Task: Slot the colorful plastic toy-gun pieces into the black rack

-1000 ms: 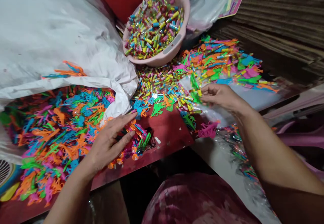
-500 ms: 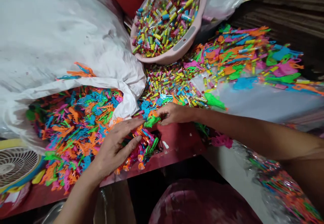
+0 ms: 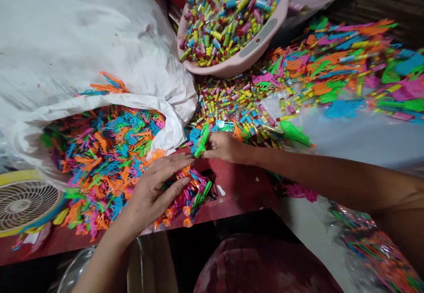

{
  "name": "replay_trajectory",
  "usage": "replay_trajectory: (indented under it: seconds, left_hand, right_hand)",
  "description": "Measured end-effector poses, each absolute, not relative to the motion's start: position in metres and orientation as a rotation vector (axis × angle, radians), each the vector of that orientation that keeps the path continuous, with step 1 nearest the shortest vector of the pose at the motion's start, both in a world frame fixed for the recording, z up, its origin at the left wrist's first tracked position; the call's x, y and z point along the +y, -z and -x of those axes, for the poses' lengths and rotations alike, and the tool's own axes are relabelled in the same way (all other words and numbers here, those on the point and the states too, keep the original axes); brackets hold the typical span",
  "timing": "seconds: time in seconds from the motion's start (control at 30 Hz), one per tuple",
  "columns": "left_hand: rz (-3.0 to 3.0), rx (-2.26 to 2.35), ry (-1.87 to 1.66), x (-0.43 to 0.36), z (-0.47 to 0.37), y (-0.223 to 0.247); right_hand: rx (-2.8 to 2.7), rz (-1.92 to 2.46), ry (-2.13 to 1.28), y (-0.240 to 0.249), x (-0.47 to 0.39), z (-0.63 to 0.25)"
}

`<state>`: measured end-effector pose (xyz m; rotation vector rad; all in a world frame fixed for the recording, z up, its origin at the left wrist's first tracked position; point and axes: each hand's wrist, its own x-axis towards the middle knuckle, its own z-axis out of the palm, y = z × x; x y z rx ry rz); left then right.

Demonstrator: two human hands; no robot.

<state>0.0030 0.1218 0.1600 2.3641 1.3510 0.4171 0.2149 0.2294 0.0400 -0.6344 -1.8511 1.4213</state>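
Observation:
My right hand (image 3: 225, 148), its fingers pinched, holds a bright green plastic toy piece (image 3: 202, 141) upright above the red tabletop (image 3: 238, 187). Just left of it, my left hand (image 3: 160, 184) lies with fingers stretched and thumb apart over a small heap of orange, pink and green plastic pieces (image 3: 200, 189); what lies under the palm is hidden. Many similar coloured pieces (image 3: 112, 156) spill from the mouth of a white sack (image 3: 139, 63) beside that hand. Past my right hand lie blue perforated pieces (image 3: 195, 139).
A pink basin (image 3: 243, 66) full of small coloured tubes stands at the back, with loose tubes (image 3: 228, 98) in front. Mixed packed pieces (image 3: 331, 72) cover the right side. A yellow-rimmed fan (image 3: 24, 207) is at left; a plastic bag of pieces (image 3: 380, 249) lies lower right.
The green piece in my right hand has turned from lying flat to upright and come up slightly, away from my left fingertips. My left hand stays over the heap. The view has shifted a little.

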Motion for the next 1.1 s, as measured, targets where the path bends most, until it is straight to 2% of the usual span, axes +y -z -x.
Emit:
replay_trajectory:
  seconds: [0.2,0.43,0.87,1.1]
  left_hand:
    - [-2.346,1.348,-0.387,0.122,-0.005,-0.161]
    - [-2.366,1.379,-0.356,0.123,-0.009,-0.166]
    - [-2.398,1.379,-0.361,0.122,-0.009,-0.165]
    - [-2.451,1.364,-0.352,0.124,-0.010,-0.164]
  right_hand:
    - [-2.004,0.523,-1.514,-0.048,0.229,-0.230]
    - [-2.050,0.544,-1.425,-0.035,0.217,-0.212]
    - [-2.370,0.459,-1.082,-0.028,0.213,-0.199]
    - [-2.583,0.276,-1.176,-0.047,0.229,-0.199]
